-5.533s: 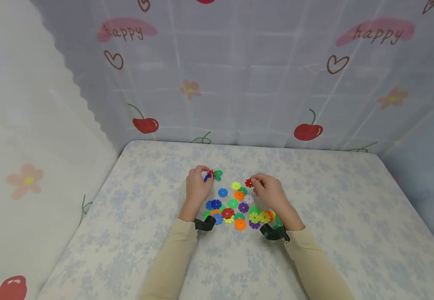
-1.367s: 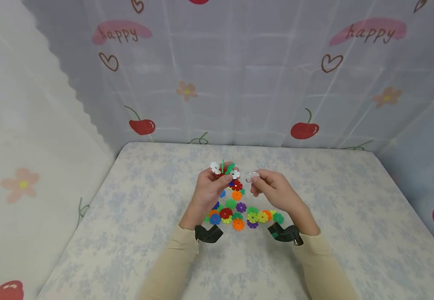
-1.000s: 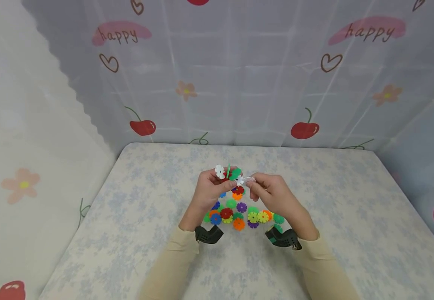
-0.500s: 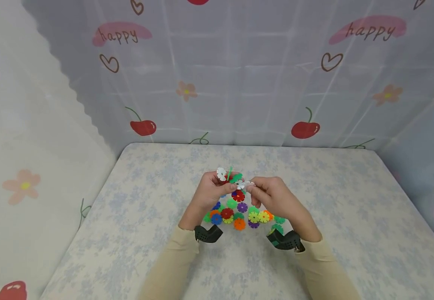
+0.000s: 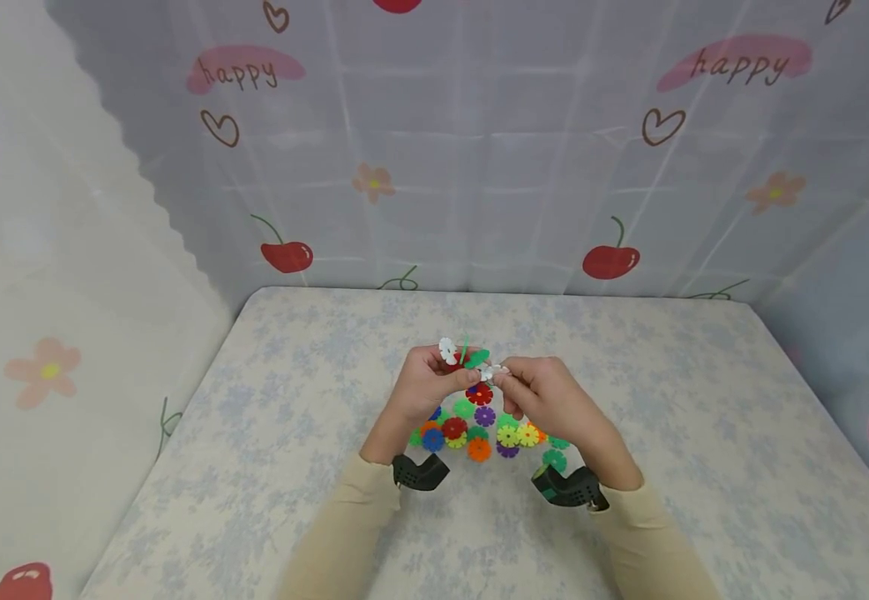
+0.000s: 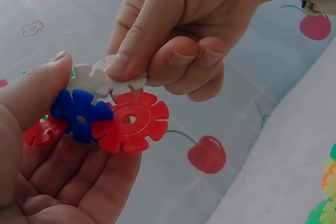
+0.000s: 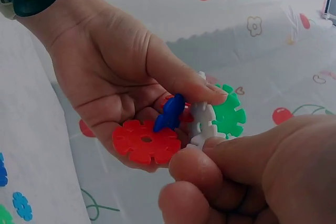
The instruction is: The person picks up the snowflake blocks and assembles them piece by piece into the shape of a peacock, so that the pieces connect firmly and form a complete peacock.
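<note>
Right grip (image 5: 550,393) pinches white disc (image 6: 131,84) against cluster (image 6: 107,128) pinched by left grip (image 5: 430,387), apparently joining them, steady pressure likely needed next.

The left arm (image 5: 337,533) and right arm (image 5: 655,542), both covered almost to the wrist, slant in from the lower edge of the head view and draw toward each other. The left grip (image 5: 425,387) and right grip (image 5: 546,392) are bare and just beside one another. On the left, the thumb (image 6: 39,90) stretches across in a pinch, above fingers (image 6: 79,177) that lie slightly bent beneath it, with part of the palm showing. On the right, thumb and forefinger pinch at the tips, while the other fingers (image 7: 184,203) curl inward below
</note>
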The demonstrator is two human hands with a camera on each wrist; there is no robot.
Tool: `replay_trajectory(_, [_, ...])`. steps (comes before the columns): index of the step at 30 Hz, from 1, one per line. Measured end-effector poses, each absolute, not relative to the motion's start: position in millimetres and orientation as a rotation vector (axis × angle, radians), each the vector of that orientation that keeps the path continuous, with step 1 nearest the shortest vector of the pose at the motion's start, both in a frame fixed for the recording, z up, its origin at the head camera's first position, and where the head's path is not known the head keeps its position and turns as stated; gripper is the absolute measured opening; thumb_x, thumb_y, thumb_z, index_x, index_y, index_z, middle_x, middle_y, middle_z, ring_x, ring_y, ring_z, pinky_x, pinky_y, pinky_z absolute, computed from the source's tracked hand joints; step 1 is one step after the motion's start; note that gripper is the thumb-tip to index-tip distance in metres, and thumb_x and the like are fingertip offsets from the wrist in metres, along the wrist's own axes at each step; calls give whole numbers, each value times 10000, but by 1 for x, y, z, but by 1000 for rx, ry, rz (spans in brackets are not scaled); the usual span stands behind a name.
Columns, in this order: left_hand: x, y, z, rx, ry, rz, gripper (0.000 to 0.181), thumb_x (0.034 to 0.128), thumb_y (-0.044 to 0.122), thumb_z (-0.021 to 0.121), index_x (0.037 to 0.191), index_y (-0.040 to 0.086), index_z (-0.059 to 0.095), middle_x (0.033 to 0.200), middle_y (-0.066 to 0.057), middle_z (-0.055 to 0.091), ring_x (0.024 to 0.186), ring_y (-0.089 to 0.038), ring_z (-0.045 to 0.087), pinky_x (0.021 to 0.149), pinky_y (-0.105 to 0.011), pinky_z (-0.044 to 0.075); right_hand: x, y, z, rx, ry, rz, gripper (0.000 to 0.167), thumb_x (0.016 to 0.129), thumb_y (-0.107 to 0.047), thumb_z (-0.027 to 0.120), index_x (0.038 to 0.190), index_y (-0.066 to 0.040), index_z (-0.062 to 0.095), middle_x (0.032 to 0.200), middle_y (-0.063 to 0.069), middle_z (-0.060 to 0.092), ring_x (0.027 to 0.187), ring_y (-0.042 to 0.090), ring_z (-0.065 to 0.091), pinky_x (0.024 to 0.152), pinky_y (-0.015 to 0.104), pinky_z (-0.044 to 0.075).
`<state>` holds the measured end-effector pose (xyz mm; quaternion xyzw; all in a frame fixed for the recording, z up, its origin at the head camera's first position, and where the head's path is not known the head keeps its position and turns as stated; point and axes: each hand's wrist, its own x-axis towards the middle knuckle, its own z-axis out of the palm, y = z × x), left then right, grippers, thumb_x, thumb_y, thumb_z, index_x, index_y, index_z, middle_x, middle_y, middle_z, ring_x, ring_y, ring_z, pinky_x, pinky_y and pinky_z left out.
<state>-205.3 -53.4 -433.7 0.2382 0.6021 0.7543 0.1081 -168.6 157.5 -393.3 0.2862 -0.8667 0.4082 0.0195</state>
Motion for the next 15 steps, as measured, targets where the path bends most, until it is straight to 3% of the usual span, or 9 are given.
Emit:
replay_trajectory(3, [-203, -52, -433, 659, 1856, 2215, 698, 859, 399, 806, 1168, -203, 637, 1064, 66, 772, 887, -33, 709, 837, -226, 585, -170, 156, -395, 872, -2690, 1280, 316, 1024, -68, 581, 712, -108, 559, 594, -53, 541, 495, 18, 415, 511, 234, 412])
replay_trajectory(4, [-202, -52, -433, 634, 1870, 2225, 612, 886, 341, 794, 1130, -202, 649, 1059, 48, 772, 789, -22, 678, 788, -214, 572, -170, 155, -396, 863, -2690, 1293, 319, 1023, -62, 581, 708, -106, 560, 594, -47, 546, 494, 24, 422, 508, 237, 413])
replay_trajectory(9, [-199, -49, -434, 535, 2059, 2188, 265, 929, 148, 754, 1013, -99, 704, 908, 63, 748, 707, -35, 642, 719, -238, 563, -171, 147, -402, 704, -2738, 1280, 300, 1042, -99, 563, 743, -96, 584, 620, -33, 576, 529, 64, 505, 500, 234, 441])
replay_trajectory(11, [-199, -48, -434, 499, 2146, 2150, 207, 923, 148, 759, 1005, -39, 725, 848, 77, 735, 762, -57, 681, 747, -277, 588, -172, 144, -404, 623, -2760, 1279, 291, 1047, -119, 561, 759, -94, 589, 635, -29, 587, 552, 117, 553, 500, 231, 454])
replay_trajectory(12, [-200, -48, -434, 475, 2166, 2142, 198, 923, 155, 759, 978, -31, 720, 784, 82, 698, 697, -56, 645, 707, -271, 567, -172, 143, -405, 591, -2768, 1296, 291, 1049, -128, 562, 761, -92, 590, 638, -23, 590, 556, 153, 565, 498, 231, 457])
replay_trajectory(15, [-201, -49, -432, 398, 2148, 2173, 191, 941, 148, 737, 1005, -32, 723, 802, 46, 700, 735, -77, 640, 749, -282, 573, -176, 140, -409, 581, -2745, 1423, 237, 1051, -148, 564, 840, -55, 623, 661, 17, 616, 590, 223, 599, 522, 250, 482])
